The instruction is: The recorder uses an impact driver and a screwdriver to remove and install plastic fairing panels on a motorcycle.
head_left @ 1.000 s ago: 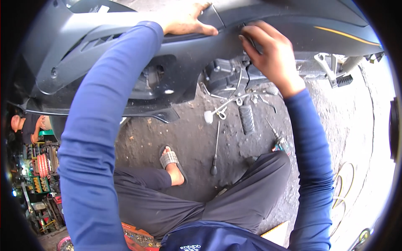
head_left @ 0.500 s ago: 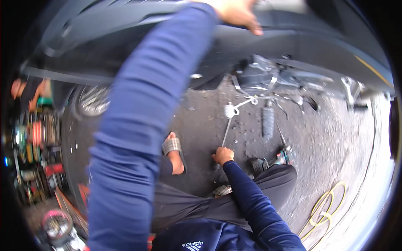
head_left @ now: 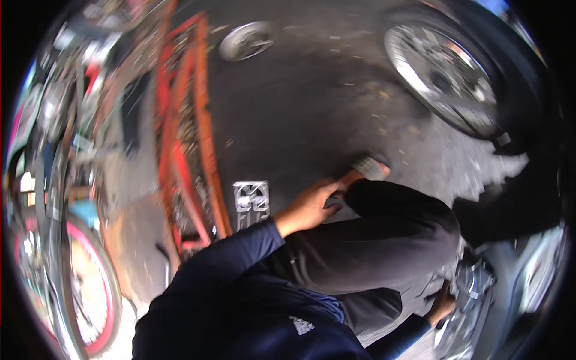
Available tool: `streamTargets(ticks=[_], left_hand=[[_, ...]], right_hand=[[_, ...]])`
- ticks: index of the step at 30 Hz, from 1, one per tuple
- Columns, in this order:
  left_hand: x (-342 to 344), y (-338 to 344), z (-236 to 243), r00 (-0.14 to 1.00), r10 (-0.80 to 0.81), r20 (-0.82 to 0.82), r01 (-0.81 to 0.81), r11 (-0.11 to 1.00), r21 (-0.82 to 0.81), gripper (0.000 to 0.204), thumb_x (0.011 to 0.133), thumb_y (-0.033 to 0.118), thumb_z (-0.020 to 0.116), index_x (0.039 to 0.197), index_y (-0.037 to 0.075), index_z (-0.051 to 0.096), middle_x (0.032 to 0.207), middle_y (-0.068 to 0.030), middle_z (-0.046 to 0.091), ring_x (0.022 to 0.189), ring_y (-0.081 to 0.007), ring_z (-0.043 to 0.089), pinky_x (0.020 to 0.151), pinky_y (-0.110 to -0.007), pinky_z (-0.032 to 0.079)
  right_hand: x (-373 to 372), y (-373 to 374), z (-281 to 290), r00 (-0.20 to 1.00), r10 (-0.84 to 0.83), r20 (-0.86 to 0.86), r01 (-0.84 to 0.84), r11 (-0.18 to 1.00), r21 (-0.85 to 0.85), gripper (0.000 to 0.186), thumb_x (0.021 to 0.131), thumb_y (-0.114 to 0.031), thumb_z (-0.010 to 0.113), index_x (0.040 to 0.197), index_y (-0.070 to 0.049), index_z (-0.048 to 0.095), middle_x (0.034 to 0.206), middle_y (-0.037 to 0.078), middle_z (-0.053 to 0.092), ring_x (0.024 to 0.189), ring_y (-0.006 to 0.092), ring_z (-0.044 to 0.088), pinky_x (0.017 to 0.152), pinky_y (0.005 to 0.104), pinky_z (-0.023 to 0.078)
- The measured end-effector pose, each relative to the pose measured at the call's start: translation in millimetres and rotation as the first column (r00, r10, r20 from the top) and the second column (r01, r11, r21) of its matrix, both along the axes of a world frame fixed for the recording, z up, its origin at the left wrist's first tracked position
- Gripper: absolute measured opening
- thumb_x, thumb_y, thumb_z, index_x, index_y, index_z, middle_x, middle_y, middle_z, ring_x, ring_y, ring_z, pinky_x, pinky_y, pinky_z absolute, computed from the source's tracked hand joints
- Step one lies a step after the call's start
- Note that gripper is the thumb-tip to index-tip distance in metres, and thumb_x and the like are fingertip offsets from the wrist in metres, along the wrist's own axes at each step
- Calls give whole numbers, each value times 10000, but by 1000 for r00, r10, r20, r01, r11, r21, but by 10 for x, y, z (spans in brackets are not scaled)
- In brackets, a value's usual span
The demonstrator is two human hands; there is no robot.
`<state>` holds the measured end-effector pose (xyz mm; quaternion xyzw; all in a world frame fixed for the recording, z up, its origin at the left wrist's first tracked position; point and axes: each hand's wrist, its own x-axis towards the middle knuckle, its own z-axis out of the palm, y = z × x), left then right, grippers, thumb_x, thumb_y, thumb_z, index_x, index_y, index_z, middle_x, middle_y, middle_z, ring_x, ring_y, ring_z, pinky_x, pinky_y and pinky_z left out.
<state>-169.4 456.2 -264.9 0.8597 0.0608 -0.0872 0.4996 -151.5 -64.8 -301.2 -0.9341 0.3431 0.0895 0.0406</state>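
My left hand (head_left: pixel 309 207) hovers by my bent dark-trousered leg (head_left: pixel 372 234), near my sandalled foot (head_left: pixel 372 169), fingers loosely curved and apart, with nothing visible in them. My right hand (head_left: pixel 443 303) is low at the right, fingers curled beside the motorcycle's engine (head_left: pixel 471 288); what they hold is hidden. The motorcycle's dark bodywork (head_left: pixel 522 270) runs along my right, with its spoked front wheel (head_left: pixel 438 72) at the upper right.
An orange-red metal tray (head_left: pixel 210 156) with scattered small parts lies at my left, beside a square cut-out metal plate (head_left: pixel 251 198) and a round metal piece (head_left: pixel 246 42). Blurred clutter (head_left: pixel 84 96) and a pink-rimmed wheel (head_left: pixel 90 270) stand farther left.
The view has swung sharply left, bringing the tray and wheels into sight. My left hand has left the bodywork for near my leg. My right hand went from the panel down to a long-shafted tool, now hidden.
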Motion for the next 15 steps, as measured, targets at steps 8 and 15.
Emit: streamTargets(ticks=[8,15], left_hand=[[-513,562,-684,887,-40,-459,254,874,415,178,769,101,600,911,46,694,953,-181,679,889,-360,662,741,-436,531],[-165,1546,1106,980,78,182,-174,774,609,187,741,5,583,926,25,595,955,-158,634,894,-364,630,722,-455,513]], right_hand=[[-756,-1941,-872,984,24,178,-103,885,454,523,791,-549,618,981,-63,571,883,132,568,754,255,545,677,445,489],[-10,-1130,-1177,795,559,237,-607,731,312,561,837,-510,483,1259,-143,530,1217,147,526,1047,317,539,773,546,462]])
